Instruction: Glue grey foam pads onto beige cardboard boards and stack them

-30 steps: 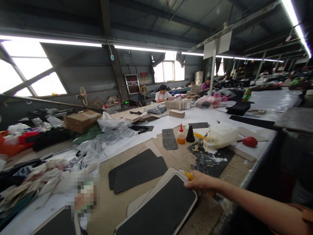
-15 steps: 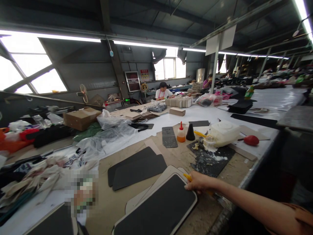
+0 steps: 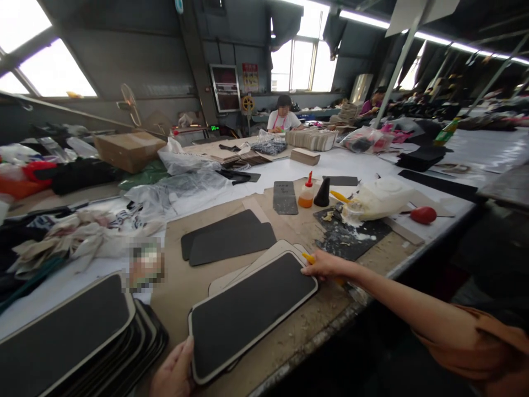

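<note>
A black rectangular panel with a pale border [image 3: 252, 309] lies on top of similar pale boards on the worktable. My left hand [image 3: 173, 375] grips its near corner at the bottom of the view. My right hand [image 3: 326, 266] rests at the panel's far right corner, closed round a yellow-handled tool [image 3: 308, 258]; the tool's working end is hidden by my fingers. Two dark flat pads [image 3: 227, 241] lie just beyond the panel.
A stack of bordered black panels [image 3: 70, 336] sits at the near left. Behind are a glue bottle [image 3: 306, 194], a black cone [image 3: 323, 193], a white plastic jug [image 3: 380, 199], a red object [image 3: 422, 214], crumpled cloth [image 3: 82, 237] and a cardboard box [image 3: 128, 150]. Other people work at far tables.
The view has tilted down and nearer. My left hand has come into sight on the panel's near corner, and the panel stack at the left now shows. My right hand stays at the far corner.
</note>
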Available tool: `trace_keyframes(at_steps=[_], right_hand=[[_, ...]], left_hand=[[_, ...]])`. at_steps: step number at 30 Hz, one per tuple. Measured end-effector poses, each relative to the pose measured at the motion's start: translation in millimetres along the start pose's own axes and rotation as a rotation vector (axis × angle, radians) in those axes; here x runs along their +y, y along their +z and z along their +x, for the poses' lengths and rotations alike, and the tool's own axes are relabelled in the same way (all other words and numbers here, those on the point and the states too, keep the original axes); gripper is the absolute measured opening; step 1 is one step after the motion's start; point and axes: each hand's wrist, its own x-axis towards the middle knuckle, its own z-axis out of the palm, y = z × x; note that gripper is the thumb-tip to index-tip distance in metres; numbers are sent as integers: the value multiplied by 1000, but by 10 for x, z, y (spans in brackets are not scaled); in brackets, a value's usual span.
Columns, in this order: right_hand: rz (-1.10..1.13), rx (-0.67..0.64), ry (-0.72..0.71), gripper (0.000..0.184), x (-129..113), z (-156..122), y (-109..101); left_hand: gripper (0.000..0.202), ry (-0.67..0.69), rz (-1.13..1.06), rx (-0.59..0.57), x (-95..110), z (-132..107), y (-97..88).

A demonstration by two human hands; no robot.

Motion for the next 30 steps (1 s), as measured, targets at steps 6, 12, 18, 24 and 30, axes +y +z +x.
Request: trace_keyframes(at_steps=[6,12,18,24,30], right_hand=[[-11,-21,4,29,-32,-12,-12],[-70,-28,-35,38,2,19,2],[-81,-46,8,43,82,130,-3],[-102,-32,20,40,63,111,-4],[-99,-11,1,34,-9,45,14]], left_hand=[[34,-44,-59,-62,125,-137,99],[45,28,-77,-28,195,-271,234],[46,63,-114,32,185,-261,266],[44,54,-113,41,173,-281,271],[35,25,-90,11,220,-301,270]])
